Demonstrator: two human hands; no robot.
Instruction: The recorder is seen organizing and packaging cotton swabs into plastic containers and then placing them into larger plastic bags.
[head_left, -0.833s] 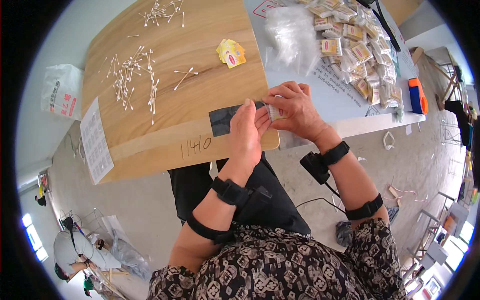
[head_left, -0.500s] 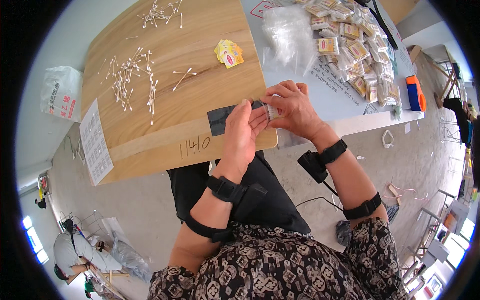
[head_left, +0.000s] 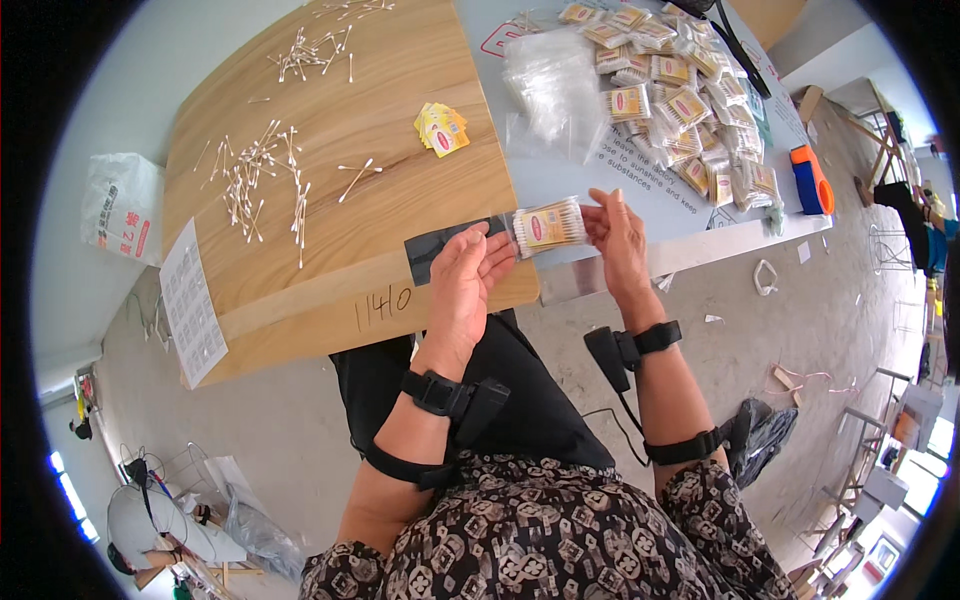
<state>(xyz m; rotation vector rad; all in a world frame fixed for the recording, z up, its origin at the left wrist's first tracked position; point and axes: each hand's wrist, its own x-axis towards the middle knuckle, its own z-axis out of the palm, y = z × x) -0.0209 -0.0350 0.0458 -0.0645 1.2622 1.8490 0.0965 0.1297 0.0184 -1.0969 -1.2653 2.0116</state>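
Note:
A small clear bag of cotton swabs (head_left: 548, 226) with a yellow card inside lies between my hands, across the seam of the wooden table and the grey surface. My left hand (head_left: 468, 265) is palm up at the bag's left end, fingers stretched out and apart from the thumb. At the other end is my right hand (head_left: 618, 240), thumb raised and fingers partly bent beside the swab tips. Whether either hand touches the bag is hard to tell. A black strip (head_left: 425, 262) lies on the wood, partly under my left hand.
Loose cotton swabs (head_left: 250, 170) are scattered over the wooden table (head_left: 400, 60), near yellow cards (head_left: 441, 130). On the grey surface are empty clear bags (head_left: 550, 85), a heap of filled swab bags (head_left: 685, 105) and an orange-and-blue tape dispenser (head_left: 811, 180). A printed sheet (head_left: 193, 300) hangs over the left edge.
My right hand has let go of the swab bag and moved right, its fingers opening. The bag, earlier mostly covered by my hands, now shows fully.

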